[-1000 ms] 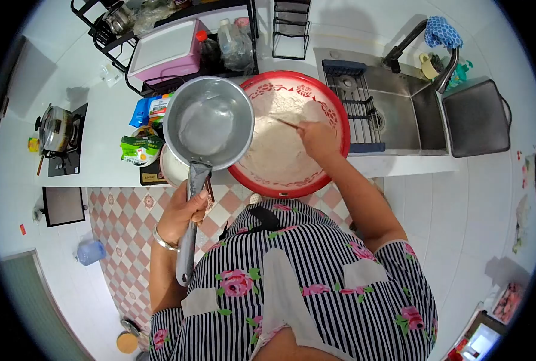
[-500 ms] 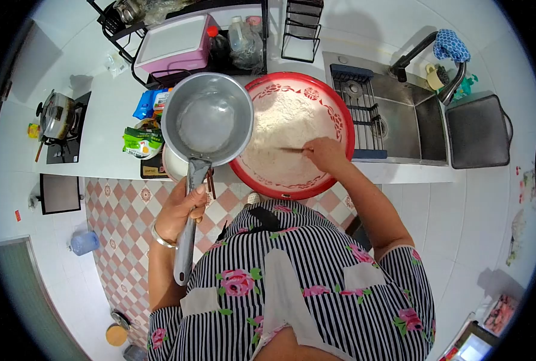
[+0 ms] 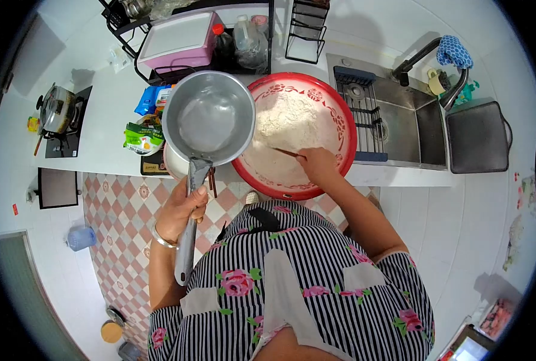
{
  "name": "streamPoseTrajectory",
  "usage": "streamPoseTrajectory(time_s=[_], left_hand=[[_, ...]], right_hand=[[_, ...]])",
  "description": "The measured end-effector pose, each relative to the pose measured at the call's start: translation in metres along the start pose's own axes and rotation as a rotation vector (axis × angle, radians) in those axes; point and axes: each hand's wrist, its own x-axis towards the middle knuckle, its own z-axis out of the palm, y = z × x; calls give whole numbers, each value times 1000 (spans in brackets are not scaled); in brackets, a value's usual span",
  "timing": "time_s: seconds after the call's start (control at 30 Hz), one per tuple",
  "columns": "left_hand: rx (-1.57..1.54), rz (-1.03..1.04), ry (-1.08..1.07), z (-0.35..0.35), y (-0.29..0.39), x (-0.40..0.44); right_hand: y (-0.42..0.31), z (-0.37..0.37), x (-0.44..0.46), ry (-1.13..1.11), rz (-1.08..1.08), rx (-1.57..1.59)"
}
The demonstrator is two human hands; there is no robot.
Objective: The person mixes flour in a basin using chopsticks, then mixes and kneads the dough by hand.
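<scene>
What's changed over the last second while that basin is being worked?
The right hand and the stick it holds have moved toward the near side of the basin, closer to the person. Nothing was taken hold of or let go. The left hand still holds the pan by its handle, left of the basin.

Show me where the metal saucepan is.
In the head view, the metal saucepan is left of centre, held by its handle in the left hand and partly hiding the red-rimmed basin to its right.
</scene>
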Motion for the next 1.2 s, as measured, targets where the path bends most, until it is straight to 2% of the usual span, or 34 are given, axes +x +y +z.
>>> streamPoseTrajectory(time_s=[0.13,0.23,0.33,0.53,0.67,0.73,0.77,0.9,1.0,1.1,1.2], left_hand=[[-11,21,6,-1,-2,1],[-12,18,1,-2,-2,3],[-40,-4,0,0,5,1],[6,15,-20,2,5,2],[-20,8,-22,1,1,3],[-23,3,-42,0,2,4],[-22,4,-42,0,3,3],[-19,20,-39,-2,2,5],[-12,18,-44,-4,0,8],[-12,15,-46,-4,4,8],[-2,11,-29,-1,9,4]], right_hand=[[3,-15,-19,-100,-57,79],[0,7,-3,-86,-20,17],[7,9,18,153,0,30],[14,-7,45,290,90,-56],[2,15,30,76,-1,-139],[-1,1,7,-2,-93,-128],[-4,-12,-5,-56,-29,-145],[10,-53,-34,-158,-78,-70],[17,-24,-24,-151,-160,-180],[14,-14,12,-58,-29,-100],[16,-23,31,155,-13,-114]])
